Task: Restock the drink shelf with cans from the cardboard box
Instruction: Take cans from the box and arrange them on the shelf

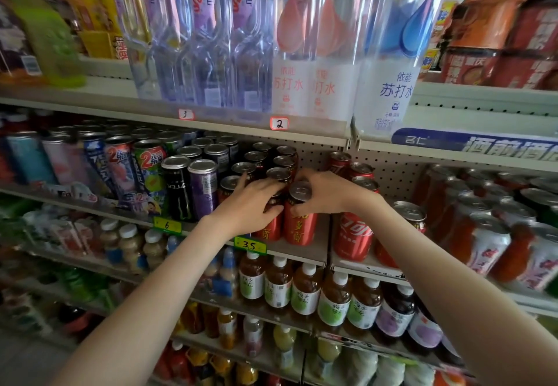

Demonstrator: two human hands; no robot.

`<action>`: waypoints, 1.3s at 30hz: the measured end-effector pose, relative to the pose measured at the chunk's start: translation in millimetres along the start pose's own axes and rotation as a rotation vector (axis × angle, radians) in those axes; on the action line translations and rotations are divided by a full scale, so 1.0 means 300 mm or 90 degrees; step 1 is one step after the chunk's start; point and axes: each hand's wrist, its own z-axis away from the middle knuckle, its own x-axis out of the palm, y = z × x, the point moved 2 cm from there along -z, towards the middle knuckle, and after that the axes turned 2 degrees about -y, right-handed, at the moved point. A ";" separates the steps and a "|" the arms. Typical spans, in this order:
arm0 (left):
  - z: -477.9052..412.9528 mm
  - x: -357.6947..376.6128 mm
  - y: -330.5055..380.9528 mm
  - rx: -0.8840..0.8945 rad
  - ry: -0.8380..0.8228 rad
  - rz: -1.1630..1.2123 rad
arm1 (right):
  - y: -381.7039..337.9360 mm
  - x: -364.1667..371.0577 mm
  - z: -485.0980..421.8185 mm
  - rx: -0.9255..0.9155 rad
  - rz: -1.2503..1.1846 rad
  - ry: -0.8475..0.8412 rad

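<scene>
Two red cans: left hand fingers grasp one, right hand other; price tag "3.5".

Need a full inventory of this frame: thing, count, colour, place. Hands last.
front tea cans: two, red with yellow lettering, middle shelf edge, centre
cans behind them: several, silver tops, same shelf
cola cans: several, red, right of the tea cans
black can: one, black, left of the tea cans
purple can: one, purple, beside the black can
water bottles: several, clear, top shelf
tea bottles: several, brown, white caps, shelf below
green price tags: two, middle shelf edge
left hand: grips the left front tea can
right hand: grips the right front tea can
</scene>
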 end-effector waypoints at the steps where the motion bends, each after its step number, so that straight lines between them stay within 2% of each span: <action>1: 0.002 0.003 0.003 0.004 0.007 0.009 | 0.002 0.001 -0.004 0.009 -0.005 -0.004; 6: 0.003 0.005 0.023 0.011 0.006 -0.029 | 0.019 0.009 -0.002 0.043 0.046 -0.054; 16: -0.054 -0.021 0.052 0.044 -0.004 -0.006 | 0.042 -0.030 0.048 0.034 0.079 -0.014; 19: -0.070 -0.026 0.065 0.030 -0.003 0.012 | 0.078 -0.074 0.110 0.041 0.042 0.034; 23: -0.090 -0.014 0.083 -0.007 -0.012 -0.020 | 0.238 -0.161 0.245 0.162 -0.063 0.129; 26: -0.111 -0.006 0.085 -0.010 -0.010 -0.042 | 0.333 -0.143 0.331 0.250 -0.097 0.025; 28: -0.118 -0.017 0.090 -0.009 0.000 -0.021 | 0.356 -0.104 0.356 0.267 -0.075 -0.017; 31: -0.127 -0.035 0.099 -0.005 -0.013 0.015 | 0.389 -0.073 0.364 0.307 -0.038 0.044; 35: -0.134 -0.036 0.086 0.007 -0.038 0.032 | 0.411 -0.054 0.379 0.340 -0.076 0.142; 39: -0.140 -0.028 0.071 0.025 -0.047 0.027 | 0.402 -0.096 0.425 0.334 -0.133 0.343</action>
